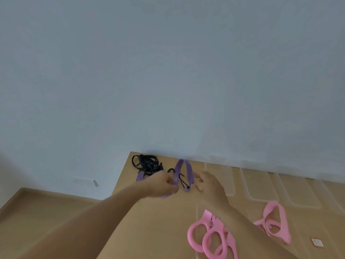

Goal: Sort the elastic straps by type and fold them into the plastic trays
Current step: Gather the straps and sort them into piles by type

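Note:
A purple elastic strap with black hooks arches up between my hands near the table's far edge. My left hand grips its left side; my right hand pinches its right side. A tangle of black straps lies at the far left corner, with another purple strap end beside it. Pink looped straps lie near me, partly in a clear tray, and another pink strap lies to the right.
Several clear plastic trays line the wooden table's far right side. A small white card lies at the right. The table's left edge drops to a wooden floor. A pale wall fills the view above.

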A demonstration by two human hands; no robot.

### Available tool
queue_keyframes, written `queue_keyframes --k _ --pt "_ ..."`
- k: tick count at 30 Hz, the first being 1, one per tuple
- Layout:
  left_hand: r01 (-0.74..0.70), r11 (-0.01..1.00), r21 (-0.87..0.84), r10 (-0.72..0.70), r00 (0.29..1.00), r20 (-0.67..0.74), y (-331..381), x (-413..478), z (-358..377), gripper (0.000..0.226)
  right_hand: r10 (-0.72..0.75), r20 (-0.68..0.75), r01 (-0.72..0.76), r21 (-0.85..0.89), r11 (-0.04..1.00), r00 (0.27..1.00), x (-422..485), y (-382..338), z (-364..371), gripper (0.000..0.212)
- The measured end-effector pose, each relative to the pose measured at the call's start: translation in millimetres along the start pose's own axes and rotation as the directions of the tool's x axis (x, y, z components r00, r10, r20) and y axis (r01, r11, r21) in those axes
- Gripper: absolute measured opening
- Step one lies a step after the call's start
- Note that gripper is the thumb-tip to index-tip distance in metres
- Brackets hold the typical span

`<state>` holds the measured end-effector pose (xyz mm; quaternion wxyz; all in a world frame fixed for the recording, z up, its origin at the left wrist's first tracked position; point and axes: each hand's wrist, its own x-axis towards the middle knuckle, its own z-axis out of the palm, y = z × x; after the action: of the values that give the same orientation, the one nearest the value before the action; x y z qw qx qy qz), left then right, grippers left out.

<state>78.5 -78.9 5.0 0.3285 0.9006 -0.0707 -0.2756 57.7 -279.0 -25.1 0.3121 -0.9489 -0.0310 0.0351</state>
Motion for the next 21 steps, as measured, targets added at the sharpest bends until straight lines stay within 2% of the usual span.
queue_keyframes --k 2,4,7,9,10,12,13,17,21 --pt "-0.076 0.952 -0.296 0.055 0.995 -0.077 26 -14 -34 0.013 -0.094 0.088 0.097 -0.027 0.995 0.992 11 -17 -11 0.055" --pt "-0.171 0.882 -0.44 0.102 0.979 -0.176 51 -25 -64 0.017 -0.162 0.135 0.144 0.131 0.981 0.978 16 -39 -24 0.059" --pt "-0.269 0.853 -0.447 0.175 0.955 -0.241 77 -40 -90 0.037 -0.201 0.143 0.125 0.418 0.9 0.969 14 -72 -38 0.06" --pt "-0.33 0.828 -0.453 0.226 0.937 -0.268 88 -46 -100 0.028 -0.179 0.12 0.092 0.517 0.851 0.977 15 -85 -41 0.06" --pt "-0.359 0.806 -0.47 0.243 0.925 -0.291 93 -48 -104 0.019 -0.177 0.112 0.086 0.554 0.828 0.978 16 -90 -43 0.05" --pt "-0.425 0.756 -0.497 0.273 0.896 -0.351 103 -51 -111 0.006 -0.179 0.082 0.096 0.594 0.799 0.98 15 -101 -47 0.022" --pt "-0.454 0.736 -0.502 0.28 0.879 -0.385 107 -52 -113 0.006 -0.177 0.065 0.101 0.608 0.788 0.982 13 -105 -48 0.017" --pt "-0.535 0.626 -0.568 0.255 0.828 -0.499 122 -52 -127 0.01 -0.159 0.072 0.063 0.699 0.712 0.985 8 -117 -54 0.023" --pt "-0.61 0.542 -0.578 0.115 0.735 -0.668 118 -50 -158 0.009 -0.236 0.147 0.078 0.673 0.736 0.961 6 -109 -67 0.023"
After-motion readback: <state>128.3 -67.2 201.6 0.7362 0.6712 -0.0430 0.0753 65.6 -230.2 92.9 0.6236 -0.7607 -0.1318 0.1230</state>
